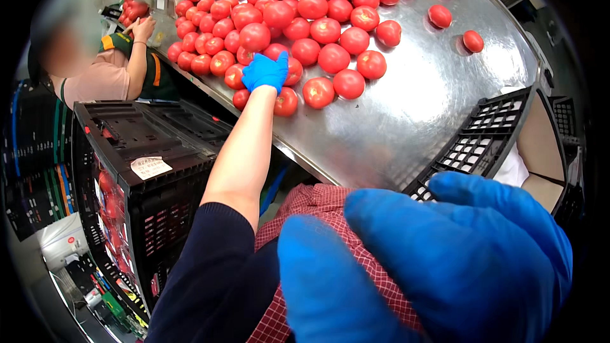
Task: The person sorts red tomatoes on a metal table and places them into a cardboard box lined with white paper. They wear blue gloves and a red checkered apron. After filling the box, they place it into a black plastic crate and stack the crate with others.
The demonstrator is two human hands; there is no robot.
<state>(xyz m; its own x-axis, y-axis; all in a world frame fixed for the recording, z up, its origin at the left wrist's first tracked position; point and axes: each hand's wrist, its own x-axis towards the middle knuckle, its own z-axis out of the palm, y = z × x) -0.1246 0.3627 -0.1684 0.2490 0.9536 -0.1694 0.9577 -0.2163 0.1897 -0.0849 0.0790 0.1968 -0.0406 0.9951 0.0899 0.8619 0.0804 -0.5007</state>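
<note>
Many red tomatoes [325, 30] lie heaped on a stainless steel table [395, 114]. My left hand [265, 71], in a blue glove, reaches out to the near left side of the heap and rests on or among the tomatoes there; its fingers are partly hidden, so a grip cannot be made out. Large and close to the camera is my right hand [457, 252], also blue-gloved, with thumb and fingers apart and nothing seen between them. Under it show a red checked apron and the table's near edge. Several single tomatoes [440, 16] lie apart at the right of the heap.
Black plastic crates [176, 176] with packed tomatoes stand left of the table. At the right edge is a black slatted crate [476, 143] beside an open cardboard-lined box [538, 138]. A co-worker [109, 66] stands at the far left, hands near other tomatoes [136, 9].
</note>
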